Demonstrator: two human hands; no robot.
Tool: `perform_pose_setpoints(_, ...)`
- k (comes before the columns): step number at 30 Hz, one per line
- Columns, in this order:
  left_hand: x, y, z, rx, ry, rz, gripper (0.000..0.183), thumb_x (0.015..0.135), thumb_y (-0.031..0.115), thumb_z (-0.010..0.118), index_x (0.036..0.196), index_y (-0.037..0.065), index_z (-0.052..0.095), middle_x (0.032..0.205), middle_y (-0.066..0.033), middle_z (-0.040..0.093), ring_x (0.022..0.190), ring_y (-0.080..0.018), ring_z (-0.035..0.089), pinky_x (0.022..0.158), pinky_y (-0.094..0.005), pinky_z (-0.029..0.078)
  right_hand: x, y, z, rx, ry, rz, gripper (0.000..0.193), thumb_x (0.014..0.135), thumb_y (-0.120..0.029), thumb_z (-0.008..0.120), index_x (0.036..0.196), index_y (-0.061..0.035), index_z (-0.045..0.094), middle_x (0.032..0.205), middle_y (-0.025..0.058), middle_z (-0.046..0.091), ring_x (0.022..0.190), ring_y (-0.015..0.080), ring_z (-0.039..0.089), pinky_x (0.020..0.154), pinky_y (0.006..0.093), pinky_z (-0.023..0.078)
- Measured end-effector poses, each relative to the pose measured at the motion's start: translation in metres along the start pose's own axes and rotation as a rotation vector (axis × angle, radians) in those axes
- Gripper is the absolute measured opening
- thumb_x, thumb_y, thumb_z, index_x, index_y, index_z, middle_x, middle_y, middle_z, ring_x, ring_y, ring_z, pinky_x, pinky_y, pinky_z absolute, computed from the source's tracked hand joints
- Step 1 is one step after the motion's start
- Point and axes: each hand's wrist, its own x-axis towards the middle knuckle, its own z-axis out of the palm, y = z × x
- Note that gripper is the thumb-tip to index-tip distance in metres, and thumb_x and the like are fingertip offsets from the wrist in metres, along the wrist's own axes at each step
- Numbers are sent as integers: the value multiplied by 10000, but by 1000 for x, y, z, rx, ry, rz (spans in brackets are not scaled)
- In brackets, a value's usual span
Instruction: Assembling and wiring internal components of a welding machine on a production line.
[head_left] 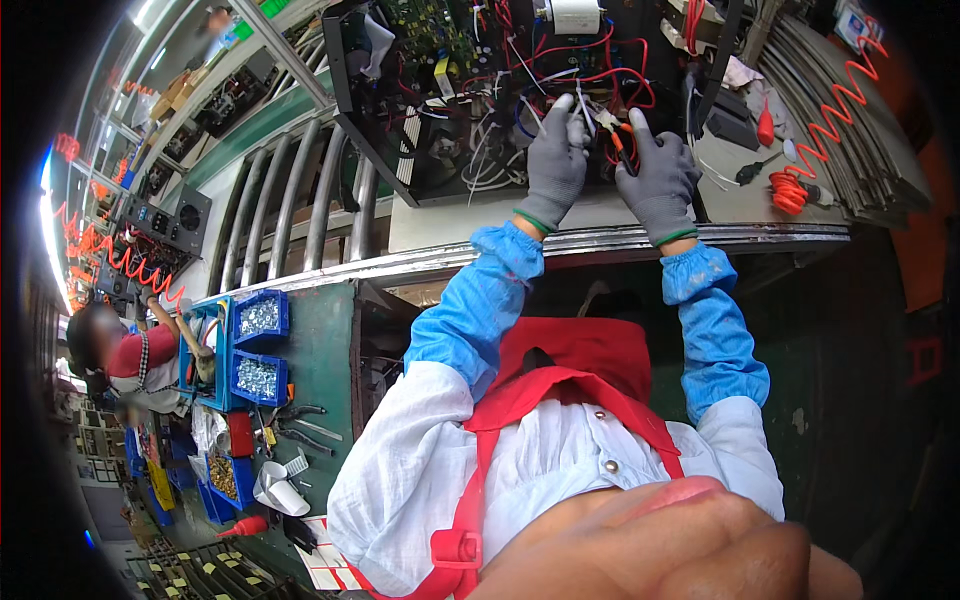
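Both my hands wear grey gloves and work at the near side of an open black equipment chassis (375, 150) full of wiring. My right hand (660, 182) grips a pair of cutting pliers (624, 150) with orange and black handles, its thumb pointing up along them. The pliers' jaws reach in among red and white wires. Just left of them, my left hand (556, 172) has its fingers drawn together among thin white cable ties and wires; what they pinch is too small to make out. A white cylindrical capacitor (575, 16) sits farther back in the chassis.
Metal rollers (290, 205) run left of the chassis. Blue bins of small hardware (259, 317) and hand tools (305, 428) lie on a green bench. A coiled red air hose (790, 190) hangs at right beside stacked grey panels (850, 130). Another person (150, 345) works at far left.
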Motion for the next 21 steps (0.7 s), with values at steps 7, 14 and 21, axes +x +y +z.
perform_pose_setpoints(7, 15, 16, -17, 197, -221, 337, 454, 774, -69, 558, 1198, 82, 617, 1039, -155, 640, 917, -348, 655, 754, -369, 544, 8, -12, -5, 63, 73, -52, 818, 706, -258, 774, 1452, -255, 441, 1166, 206, 533, 1048, 397, 534, 934, 511, 406)
perform_pose_setpoints(14, 19, 16, -17, 179, -192, 291, 355, 810, -46, 569, 1136, 81, 635, 1036, -160, 637, 894, -351, 654, 732, -375, 538, 20, -7, 16, -46, 201, -92, 727, 731, -244, 742, 1414, -309, 498, 1032, 118, 552, 941, 339, 573, 789, 462, 468)
perform_pose_setpoints(21, 1, 12, -33, 234, -10, 410, 229, 891, 37, 601, 1120, 56, 600, 1100, -188, 635, 930, -390, 644, 721, -410, 549, 14, -11, 16, 129, -40, -5, 680, 772, -236, 688, 1417, -309, 483, 899, 113, 558, 824, 329, 609, 648, 449, 513)
